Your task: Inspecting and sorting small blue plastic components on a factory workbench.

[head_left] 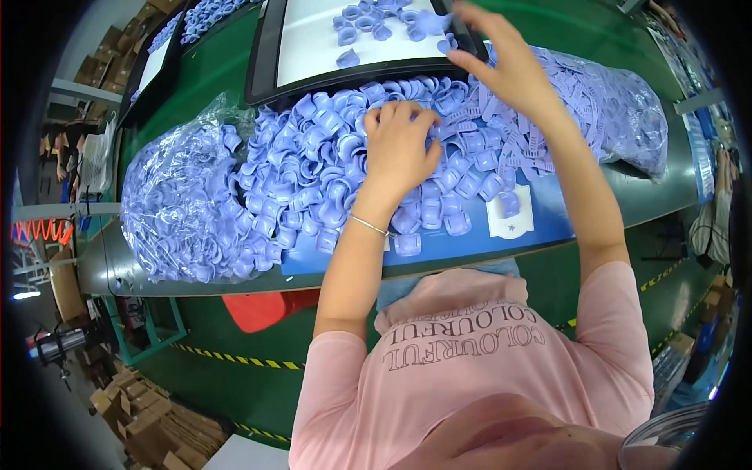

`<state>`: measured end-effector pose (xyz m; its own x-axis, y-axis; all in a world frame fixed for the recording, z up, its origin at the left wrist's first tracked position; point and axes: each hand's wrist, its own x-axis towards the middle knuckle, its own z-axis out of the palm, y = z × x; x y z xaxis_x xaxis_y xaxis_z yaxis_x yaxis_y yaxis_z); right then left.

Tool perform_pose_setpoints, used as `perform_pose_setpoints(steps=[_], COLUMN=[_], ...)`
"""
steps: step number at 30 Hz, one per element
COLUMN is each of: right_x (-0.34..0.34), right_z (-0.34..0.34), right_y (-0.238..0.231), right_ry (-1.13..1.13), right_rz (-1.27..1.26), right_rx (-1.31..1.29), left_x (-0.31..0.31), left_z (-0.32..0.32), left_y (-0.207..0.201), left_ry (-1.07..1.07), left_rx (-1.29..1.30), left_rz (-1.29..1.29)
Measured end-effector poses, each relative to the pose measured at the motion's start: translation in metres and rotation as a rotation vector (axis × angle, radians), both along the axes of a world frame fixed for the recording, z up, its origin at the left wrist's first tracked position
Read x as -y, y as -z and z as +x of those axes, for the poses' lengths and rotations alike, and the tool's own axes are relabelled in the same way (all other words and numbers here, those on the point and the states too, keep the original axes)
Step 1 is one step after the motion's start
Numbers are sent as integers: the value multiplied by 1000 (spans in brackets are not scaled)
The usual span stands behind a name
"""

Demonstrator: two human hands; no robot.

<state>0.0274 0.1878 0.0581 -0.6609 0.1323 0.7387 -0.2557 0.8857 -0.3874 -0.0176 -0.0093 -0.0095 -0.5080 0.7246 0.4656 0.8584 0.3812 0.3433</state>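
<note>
A wide heap of curved lavender-blue plastic pieces [301, 160] covers the middle of the table. My left hand [398, 149] rests on this heap, fingers bent and apart with their tips among the pieces; nothing is plainly held. Beyond it lies a black-framed tray [270, 47] with a white base, where several of the same pieces [366, 22] are scattered. Over the tray's right corner my right hand [509, 66] is raised, thumb and fingers spread. A blurred lavender piece [431, 23] is beside its fingertips, apparently loose.
Clear plastic bags of pieces lie at the left [176, 207] and right [634, 117]. Flat slotted lavender strips [529, 145] adjoin the heap. A white card [511, 223] lies on the blue mat near the front edge. Another tray [153, 74] stands far left; a red stool [262, 309] is below.
</note>
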Motion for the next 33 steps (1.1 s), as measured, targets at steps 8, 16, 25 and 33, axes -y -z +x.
perform_pose_setpoints(steps=[8,16,25,33], right_x=[13,6,15,10], right_z=[33,37,57,53], right_y=[60,70,51,59], right_ry=[15,-29,-71,-484], right_rz=[184,-34,-414,-1123], right_rx=[445,225,119,146], left_x=[1,-3,-8,-12], left_z=[-3,-5,9,13], left_y=[9,-1,-11,-7], left_ry=[-32,-66,261,225], left_rx=[-109,4,1079,1415], left_rz=[-25,91,566,683])
